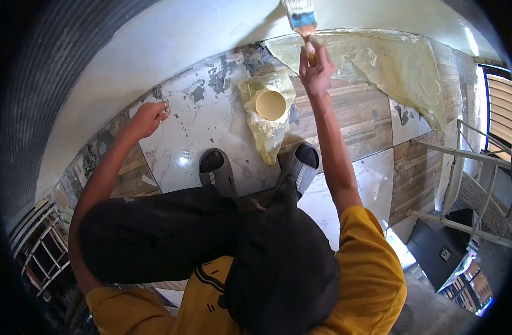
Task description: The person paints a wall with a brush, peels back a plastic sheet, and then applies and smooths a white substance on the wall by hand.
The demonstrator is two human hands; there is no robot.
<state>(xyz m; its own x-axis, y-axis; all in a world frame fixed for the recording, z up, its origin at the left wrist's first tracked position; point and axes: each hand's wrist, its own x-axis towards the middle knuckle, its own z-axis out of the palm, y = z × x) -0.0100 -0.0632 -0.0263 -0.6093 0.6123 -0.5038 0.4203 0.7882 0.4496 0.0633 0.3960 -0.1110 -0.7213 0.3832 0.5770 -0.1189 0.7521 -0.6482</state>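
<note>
My right hand (pixel 317 75) is wrapped round the handle of a wide paintbrush (pixel 304 22). Its white-coated bristles point up against the pale wall (pixel 206 25). Off to the left, my left hand (pixel 148 119) is closed above the tiles near the foot of the wall. Whitish smears show at its fingertips; whether it pinches something small I cannot tell. Between my hands stands a round container of cream-coloured paint (pixel 271 105), set on a crumpled piece of yellowish plastic (pixel 267 139) on the floor.
Yellowish plastic sheeting (pixel 398 70) runs along the wall's foot at right. My sandalled feet (pixel 216 167) are close to the paint. A metal frame (pixel 462 153) and a dark box (pixel 437 251) stand at right, a metal rack (pixel 41 245) at lower left. Tiles (pixel 194 120) are spattered.
</note>
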